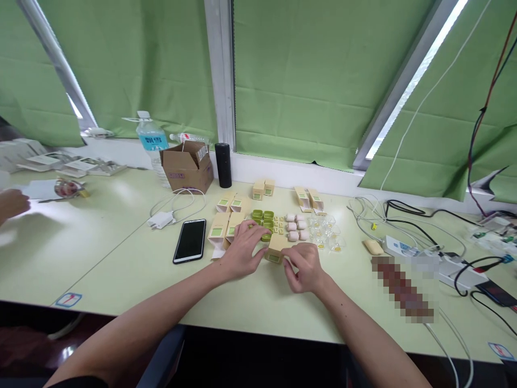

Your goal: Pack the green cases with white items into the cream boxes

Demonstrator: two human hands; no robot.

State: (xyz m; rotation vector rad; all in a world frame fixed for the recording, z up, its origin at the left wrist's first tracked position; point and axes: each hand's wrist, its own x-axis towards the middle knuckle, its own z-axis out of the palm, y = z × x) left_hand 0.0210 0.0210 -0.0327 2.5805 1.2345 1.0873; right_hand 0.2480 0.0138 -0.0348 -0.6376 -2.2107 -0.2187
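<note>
And here it is, front and centre: a small box [277,243] standing on the worktop [258,302], right between the two hands! The left hand [244,245] is spread fairly wide, thumb by the box's left side, fingers reaching across near its top. The right hand [304,264] is curled narrow, fingertips at the box's right edge; whether it truly grips, one cannot tell.

So how far along? Two back boxes [264,189] look shut from this angle, though what is inside them stays hidden. Elsewhere there seems plenty left: the flapped boxes [309,200] to the right show loose ends, and of the left-hand boxes [218,227], at least one in front has a flap out.

And look at those rows, all out in the open! Green cups [257,214] beside small yellow pieces [276,226], then pale pink pieces [291,227], then clear plastic pieces [333,241] at the end. With so much loose, it looks like early going, the middle box being the one in hand.
</note>
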